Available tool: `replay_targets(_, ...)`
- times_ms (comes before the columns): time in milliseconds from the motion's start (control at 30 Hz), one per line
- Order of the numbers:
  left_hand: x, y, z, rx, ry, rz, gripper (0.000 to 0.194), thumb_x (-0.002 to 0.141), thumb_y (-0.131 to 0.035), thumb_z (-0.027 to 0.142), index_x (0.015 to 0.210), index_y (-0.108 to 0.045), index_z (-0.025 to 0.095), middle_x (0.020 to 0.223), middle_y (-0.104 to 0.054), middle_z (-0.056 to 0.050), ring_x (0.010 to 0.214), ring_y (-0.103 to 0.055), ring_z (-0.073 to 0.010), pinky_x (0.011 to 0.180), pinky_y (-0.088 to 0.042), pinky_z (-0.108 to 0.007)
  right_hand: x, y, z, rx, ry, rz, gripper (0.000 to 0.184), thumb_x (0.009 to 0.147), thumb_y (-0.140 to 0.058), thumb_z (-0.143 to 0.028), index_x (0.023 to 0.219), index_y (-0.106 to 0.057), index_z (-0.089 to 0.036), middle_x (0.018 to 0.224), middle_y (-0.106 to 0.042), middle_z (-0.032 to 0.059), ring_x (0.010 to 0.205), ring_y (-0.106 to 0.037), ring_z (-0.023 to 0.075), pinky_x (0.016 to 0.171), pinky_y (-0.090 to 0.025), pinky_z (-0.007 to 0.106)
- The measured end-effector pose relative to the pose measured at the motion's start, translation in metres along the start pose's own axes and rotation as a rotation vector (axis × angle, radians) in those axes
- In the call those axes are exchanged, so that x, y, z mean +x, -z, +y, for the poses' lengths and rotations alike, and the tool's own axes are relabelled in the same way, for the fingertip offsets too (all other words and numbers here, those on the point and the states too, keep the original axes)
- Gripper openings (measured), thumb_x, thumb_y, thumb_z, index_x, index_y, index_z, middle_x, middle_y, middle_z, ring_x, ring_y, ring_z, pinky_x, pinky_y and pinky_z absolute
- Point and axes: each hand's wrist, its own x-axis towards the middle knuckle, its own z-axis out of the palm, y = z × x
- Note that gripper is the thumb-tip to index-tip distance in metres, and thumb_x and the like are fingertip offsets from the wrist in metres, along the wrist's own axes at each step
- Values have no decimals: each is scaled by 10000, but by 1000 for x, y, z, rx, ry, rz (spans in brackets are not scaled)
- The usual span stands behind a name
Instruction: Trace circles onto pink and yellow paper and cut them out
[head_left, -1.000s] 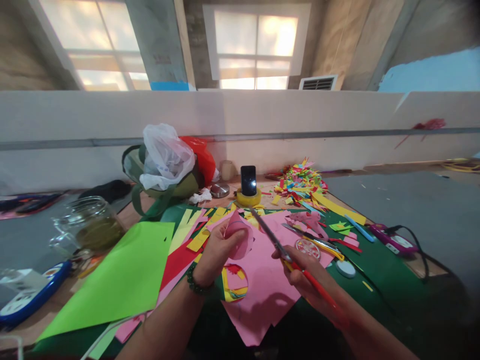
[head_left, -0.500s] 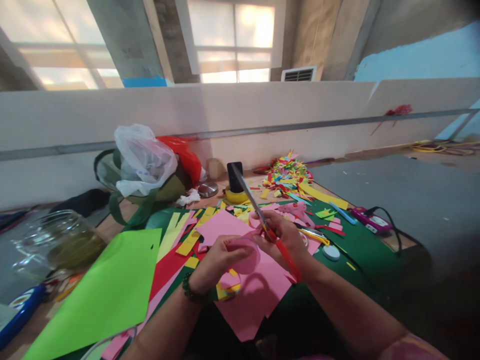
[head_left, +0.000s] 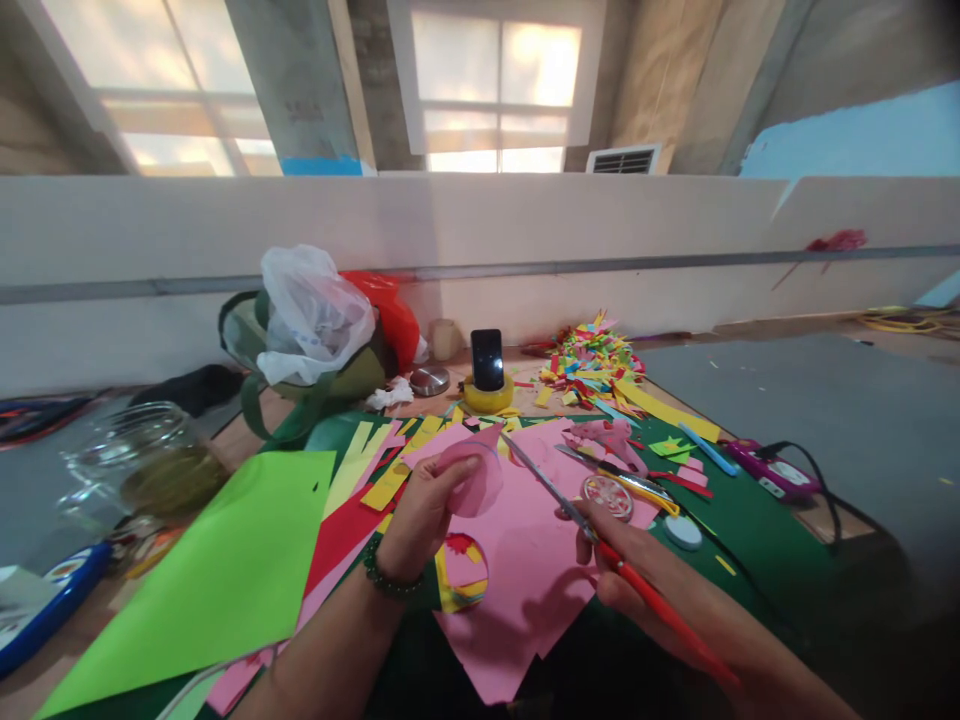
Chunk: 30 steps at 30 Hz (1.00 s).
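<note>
My left hand (head_left: 420,515) is closed on a rounded piece of pink paper (head_left: 480,485), pinched between thumb and fingers. My right hand (head_left: 626,555) grips a pair of scissors (head_left: 551,490) with red handles; the blades look closed and point up and left toward the held paper, apart from it. Below both hands lies a large pink paper sheet (head_left: 525,600) with a round hole, through which yellow and pink scraps (head_left: 466,572) show. Close by my right hand are a yellow utility knife (head_left: 630,482), a red-and-white round disc (head_left: 607,497) and a pink glue gun (head_left: 607,440).
A bright green sheet (head_left: 217,560) covers the left side, with a glass jug (head_left: 154,470) beyond it. A phone (head_left: 487,358) stands on a yellow tape roll (head_left: 487,395) at the back. Paper scraps (head_left: 592,355) are heaped behind, beside a bag (head_left: 345,375) further left.
My right hand has drawn back down and right with the scissors, away from the left hand. The pink piece has been raised slightly and turned. The whole view has shifted a little.
</note>
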Motion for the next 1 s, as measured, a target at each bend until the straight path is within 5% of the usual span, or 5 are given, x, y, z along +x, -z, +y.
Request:
replay_targets(300, -3, 1, -7, 123, 18, -62, 322, 482, -883, 384, 612, -731, 132, 528, -632, 7, 481, -503, -78, 515, -414, -198, 7, -12, -6, 44, -54, -96, 795, 733, -256, -902, 1006, -486, -191, 743, -514, -5, 616, -421, 142, 543, -320, 255)
replay_targets(1000, -1, 7, -20, 211, -109, -66, 283, 625, -821, 411, 683, -750, 143, 650, -682, -17, 585, -522, -99, 564, -414, -205, 12, -20, -3, 73, -41, -56, 798, 737, -253, -898, 974, -494, -175, 712, -518, -2, 594, -414, 142, 545, -315, 264)
